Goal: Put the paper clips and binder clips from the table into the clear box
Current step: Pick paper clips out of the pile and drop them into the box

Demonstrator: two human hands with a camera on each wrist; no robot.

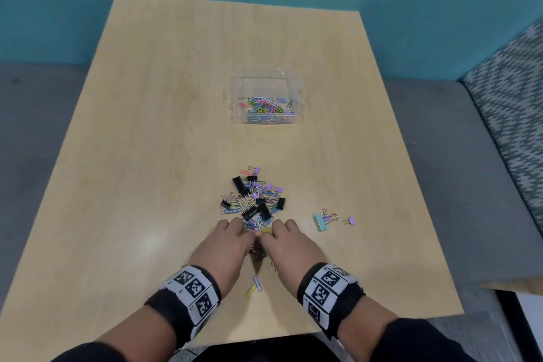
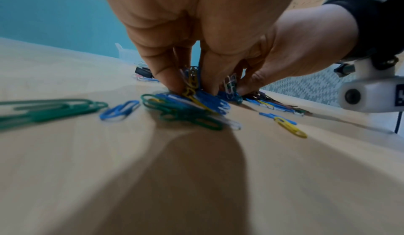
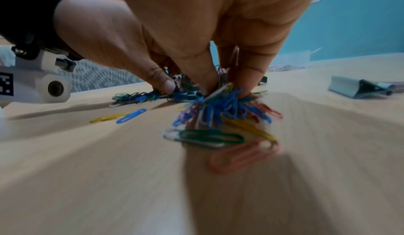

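Note:
A clear box point(image 1: 238, 88) stands mid-table with several coloured paper clips in it. Nearer me lies a pile of black and purple binder clips and coloured paper clips point(image 1: 252, 200). Both hands sit side by side at the pile's near edge. My left hand point(image 1: 244, 229) pinches a bunch of paper clips point(image 2: 192, 86) between thumb and fingers, low on the table. My right hand point(image 1: 271, 232) curls its fingers round another bunch of paper clips point(image 3: 220, 107). Fingertips are hidden under the hands in the head view.
A teal binder clip point(image 1: 319, 222) and two small purple binder clips point(image 1: 349, 220) lie right of the pile. A yellow and a blue paper clip point(image 1: 254, 286) lie between my wrists. Green paper clips point(image 2: 43, 109) lie left of my left hand. A patterned seat point(image 1: 514, 114) is at right.

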